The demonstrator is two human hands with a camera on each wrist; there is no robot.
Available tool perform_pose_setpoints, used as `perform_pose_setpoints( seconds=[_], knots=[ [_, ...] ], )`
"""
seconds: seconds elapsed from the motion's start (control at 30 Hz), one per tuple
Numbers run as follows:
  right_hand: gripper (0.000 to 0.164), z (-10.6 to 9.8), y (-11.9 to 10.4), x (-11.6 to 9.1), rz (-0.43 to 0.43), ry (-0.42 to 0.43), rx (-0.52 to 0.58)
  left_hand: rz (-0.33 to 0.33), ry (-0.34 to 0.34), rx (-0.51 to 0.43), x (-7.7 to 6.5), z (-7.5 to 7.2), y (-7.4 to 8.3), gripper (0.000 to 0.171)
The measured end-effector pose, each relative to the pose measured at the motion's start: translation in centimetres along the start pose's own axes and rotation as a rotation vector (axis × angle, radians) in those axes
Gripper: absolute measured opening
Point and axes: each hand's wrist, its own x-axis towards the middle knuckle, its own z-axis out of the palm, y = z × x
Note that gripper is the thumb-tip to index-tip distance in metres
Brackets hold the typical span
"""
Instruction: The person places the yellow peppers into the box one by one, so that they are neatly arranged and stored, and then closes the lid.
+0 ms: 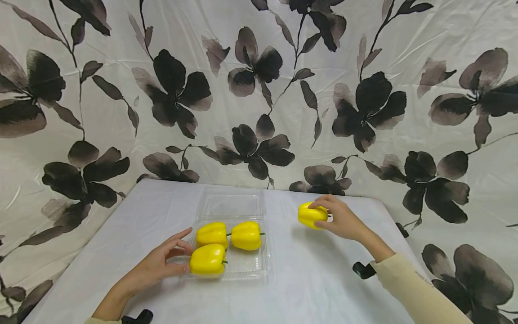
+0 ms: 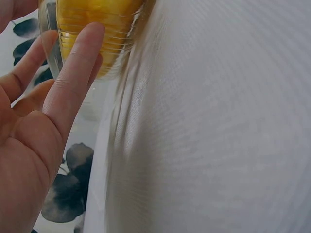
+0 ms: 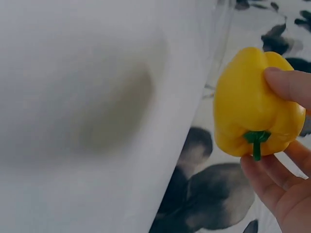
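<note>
My right hand (image 1: 340, 218) holds a yellow bell pepper (image 1: 312, 215) between thumb and fingers, raised over the right part of the table. Its green stem points back toward the wrist, and the right wrist view shows the pepper (image 3: 257, 104) with its shadow on the cloth. A clear plastic clamshell box (image 1: 247, 265) lies with its lid (image 1: 231, 206) folded back. Inside it sit three more yellow bell peppers (image 1: 246, 236). Beside the box's left wall is my left hand (image 1: 159, 263), fingers extended; in the left wrist view a finger (image 2: 80, 68) lies along the ribbed wall.
A white cloth covers the table (image 1: 307, 283), whose far edge runs along a flower-printed curtain (image 1: 259, 103). The same print shows past the table's left and right edges. Black straps with wrist cameras (image 1: 363, 270) sit at both wrists.
</note>
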Motion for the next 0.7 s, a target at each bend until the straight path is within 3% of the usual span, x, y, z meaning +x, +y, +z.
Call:
perform_pose_setpoints(
  seconds=[0.37, 0.7],
  knots=[
    [0.046, 1.4, -5.6, 1.0, -0.088, -0.009, -0.004, 0.015, 0.0, 0.003, -0.1, 0.0, 0.0, 0.042],
    [0.044, 2.7, -9.4, 1.5, -0.088, -0.061, 0.029, 0.033, 0.003, 0.019, -0.1, 0.0, -0.1, 0.041]
  ],
)
